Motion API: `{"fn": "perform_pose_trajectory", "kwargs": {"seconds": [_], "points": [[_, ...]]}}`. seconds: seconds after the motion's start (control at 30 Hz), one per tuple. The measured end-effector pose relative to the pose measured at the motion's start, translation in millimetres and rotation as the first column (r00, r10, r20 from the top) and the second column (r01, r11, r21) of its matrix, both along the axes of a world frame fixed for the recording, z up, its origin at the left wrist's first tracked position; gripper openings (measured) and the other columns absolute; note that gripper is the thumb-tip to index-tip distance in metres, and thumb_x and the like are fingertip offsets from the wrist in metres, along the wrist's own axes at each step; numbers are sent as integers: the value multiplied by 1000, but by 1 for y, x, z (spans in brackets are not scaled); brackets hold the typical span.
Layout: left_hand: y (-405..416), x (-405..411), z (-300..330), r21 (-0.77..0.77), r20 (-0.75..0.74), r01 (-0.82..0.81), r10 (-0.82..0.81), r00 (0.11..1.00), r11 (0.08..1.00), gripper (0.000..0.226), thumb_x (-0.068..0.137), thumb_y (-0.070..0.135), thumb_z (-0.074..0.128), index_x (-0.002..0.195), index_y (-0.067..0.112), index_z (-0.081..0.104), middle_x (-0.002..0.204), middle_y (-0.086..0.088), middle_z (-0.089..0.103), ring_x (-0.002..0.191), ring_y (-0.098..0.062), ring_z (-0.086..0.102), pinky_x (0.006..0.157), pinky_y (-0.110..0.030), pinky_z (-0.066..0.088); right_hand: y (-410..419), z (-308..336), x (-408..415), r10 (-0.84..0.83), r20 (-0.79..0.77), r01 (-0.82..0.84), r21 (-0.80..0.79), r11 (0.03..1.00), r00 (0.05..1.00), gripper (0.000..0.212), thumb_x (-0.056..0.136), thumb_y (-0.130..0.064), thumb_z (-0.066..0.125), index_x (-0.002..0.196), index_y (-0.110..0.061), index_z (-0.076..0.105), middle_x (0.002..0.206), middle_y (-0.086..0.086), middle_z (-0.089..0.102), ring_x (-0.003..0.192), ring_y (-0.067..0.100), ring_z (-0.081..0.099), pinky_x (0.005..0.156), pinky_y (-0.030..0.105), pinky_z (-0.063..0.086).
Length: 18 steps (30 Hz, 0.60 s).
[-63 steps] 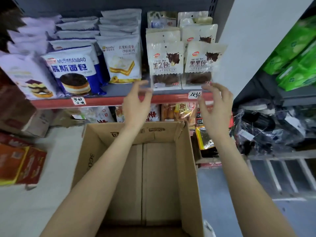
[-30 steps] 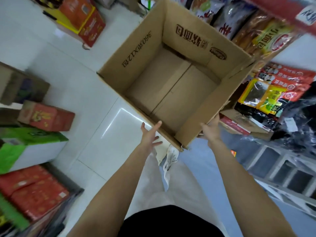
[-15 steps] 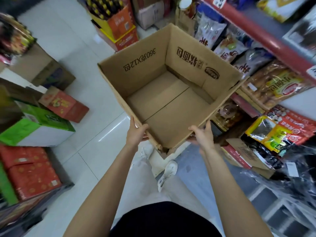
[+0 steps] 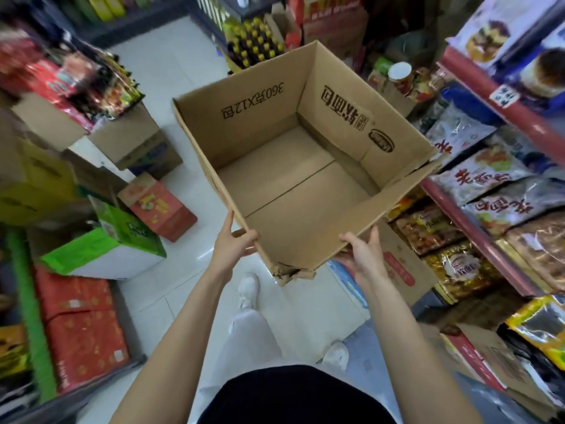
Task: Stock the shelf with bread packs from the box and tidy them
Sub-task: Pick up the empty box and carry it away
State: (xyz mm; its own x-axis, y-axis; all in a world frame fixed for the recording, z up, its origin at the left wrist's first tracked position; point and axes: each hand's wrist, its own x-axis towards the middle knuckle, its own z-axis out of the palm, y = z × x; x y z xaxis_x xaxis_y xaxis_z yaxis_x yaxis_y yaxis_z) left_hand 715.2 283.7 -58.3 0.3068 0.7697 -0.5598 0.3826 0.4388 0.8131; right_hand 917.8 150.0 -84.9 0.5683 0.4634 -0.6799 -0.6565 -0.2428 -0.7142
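Two hands were seen on the near rim of the cardboard box [image 4: 293, 191], which was held above the floor, just left of the red-edged shelf [image 4: 489, 228]. The left hand [image 4: 234, 244] pinched the left wall; the right hand [image 4: 363, 258] gripped the near wall beside the torn corner [image 4: 290, 270]. No bread packs were seen inside. Emptied, it was judged light, its walls floppy, best taken by both walls.
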Motion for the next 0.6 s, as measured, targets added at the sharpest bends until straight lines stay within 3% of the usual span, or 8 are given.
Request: {"fn": "perform_pose_trajectory", "kwargs": {"seconds": [0.1,0.17,0.27,0.33,0.47,0.6], "points": [[67,-2,8,33,-2,90,-90,996,995,84,88,12,63,151,30,11,85,18,57,82,-13,64,63,-18,51,54,1,-11,-86,-20,86,6,996,996,88,69,-4,66,142,-38,29,137,12,49,109,35,59,77,52,56],[110,0,10,24,13,151,-151,988,988,87,86,13,64,151,32,11,98,6,64,86,-17,65,63,-18,53,87,6,-16,-130,-62,132,31,991,990,91,68,-4,65,142,-39,26,137,15,48,108,37,59,81,59,52],[168,11,17,60,4,247,-248,969,967,97,72,30,70,149,44,13,122,-9,61,98,-17,66,77,-30,57,132,17,-18,-187,-85,193,65,979,979,87,77,1,61,145,-36,22,135,15,50,110,36,58,84,55,53],[201,22,25,111,-49,305,-301,952,946,100,62,42,67,147,48,13,120,-7,62,92,-12,67,88,-40,55,156,22,-15,-217,-84,222,61,973,973,83,82,3,59,147,-29,19,136,14,49,110,33,58,80,48,56],[256,59,32,157,-62,376,-371,927,913,100,63,40,64,148,45,10,123,-5,61,67,-3,67,90,-41,54,198,25,9,-264,-85,268,41,962,961,86,83,3,59,149,-27,14,139,16,46,112,32,57,86,48,54],[306,106,23,124,-51,416,-412,910,901,104,63,37,65,148,45,6,123,-13,60,80,-14,68,85,-39,56,244,21,45,-295,-56,297,30,955,954,93,83,2,61,149,-36,7,139,16,47,112,33,58,92,51,51]]}}
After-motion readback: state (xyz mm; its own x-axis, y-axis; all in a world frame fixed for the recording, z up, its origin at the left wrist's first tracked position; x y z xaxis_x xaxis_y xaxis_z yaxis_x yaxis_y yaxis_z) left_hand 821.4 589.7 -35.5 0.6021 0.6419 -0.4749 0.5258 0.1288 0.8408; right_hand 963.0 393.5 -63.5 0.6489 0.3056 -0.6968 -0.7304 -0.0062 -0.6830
